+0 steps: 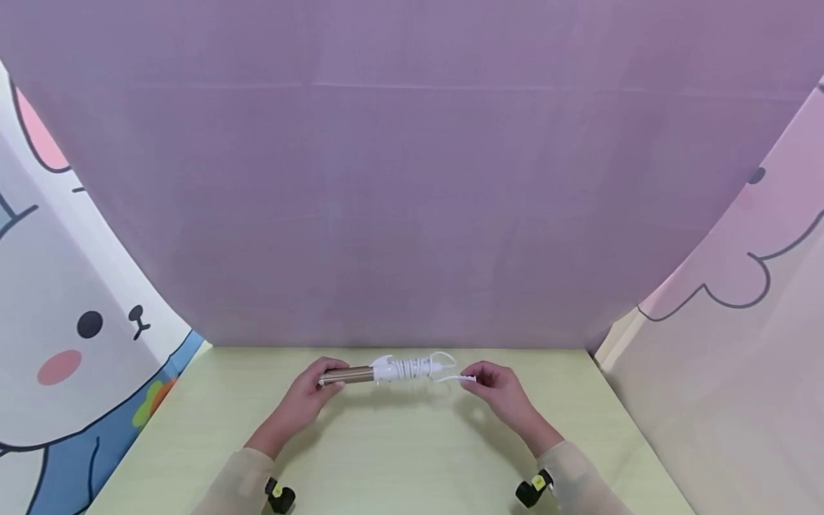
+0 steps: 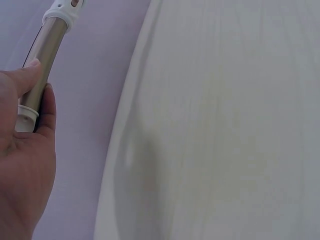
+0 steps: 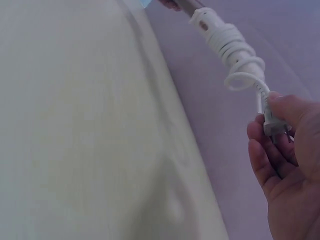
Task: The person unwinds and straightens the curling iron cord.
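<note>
Pale sleeves [image 1: 241,479] come closest, at the bottom edge, with a small black device [image 1: 280,496] at each wrist. Far left is a cloth [image 1: 58,286] printed with a pale cartoon animal. Next comes the left hand [image 1: 302,400], wrapped round the bronze barrel [image 1: 354,375] of a curling iron [image 1: 382,369] (so it appears, at least), thumb on the near side; the left wrist view shows the white end cap [image 2: 27,119] beside the palm. The iron is held nearly level above the far part of the pale tabletop [image 1: 399,458], before a purple backdrop [image 1: 412,179]. White cord [image 1: 407,368] winds round its handle in several turns, then loops loosely rightward to a two-pin plug [image 3: 275,126]. Well apart from the other, the right hand [image 1: 505,397] pinches that plug between thumb and fingers. Far right stands a pink-and-cream cloth [image 1: 740,372].
</note>
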`<action>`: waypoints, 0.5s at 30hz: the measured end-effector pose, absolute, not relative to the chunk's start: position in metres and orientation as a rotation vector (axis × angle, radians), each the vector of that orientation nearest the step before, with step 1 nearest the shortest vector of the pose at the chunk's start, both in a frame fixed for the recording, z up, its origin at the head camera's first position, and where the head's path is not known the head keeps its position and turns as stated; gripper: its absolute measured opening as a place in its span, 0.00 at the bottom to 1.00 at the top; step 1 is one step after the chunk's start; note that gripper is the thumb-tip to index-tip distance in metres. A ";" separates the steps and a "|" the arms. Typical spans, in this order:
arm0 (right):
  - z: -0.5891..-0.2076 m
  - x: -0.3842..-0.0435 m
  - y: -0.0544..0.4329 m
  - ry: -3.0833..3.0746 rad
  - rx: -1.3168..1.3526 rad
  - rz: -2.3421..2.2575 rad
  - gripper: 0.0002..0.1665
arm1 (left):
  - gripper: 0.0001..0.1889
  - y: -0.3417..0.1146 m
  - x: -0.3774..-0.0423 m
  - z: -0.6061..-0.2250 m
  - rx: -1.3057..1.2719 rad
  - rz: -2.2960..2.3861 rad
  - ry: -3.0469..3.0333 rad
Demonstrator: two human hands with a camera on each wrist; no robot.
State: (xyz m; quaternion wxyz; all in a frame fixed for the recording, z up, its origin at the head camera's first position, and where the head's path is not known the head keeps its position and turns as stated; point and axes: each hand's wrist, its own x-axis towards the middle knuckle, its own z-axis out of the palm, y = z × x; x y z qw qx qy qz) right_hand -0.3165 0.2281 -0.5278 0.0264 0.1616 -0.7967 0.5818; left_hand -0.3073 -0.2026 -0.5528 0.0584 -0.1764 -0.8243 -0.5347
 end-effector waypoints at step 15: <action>-0.548 -0.326 0.242 -2.570 0.574 1.751 0.16 | 0.16 -0.207 -0.301 -0.545 -0.578 -1.653 -2.451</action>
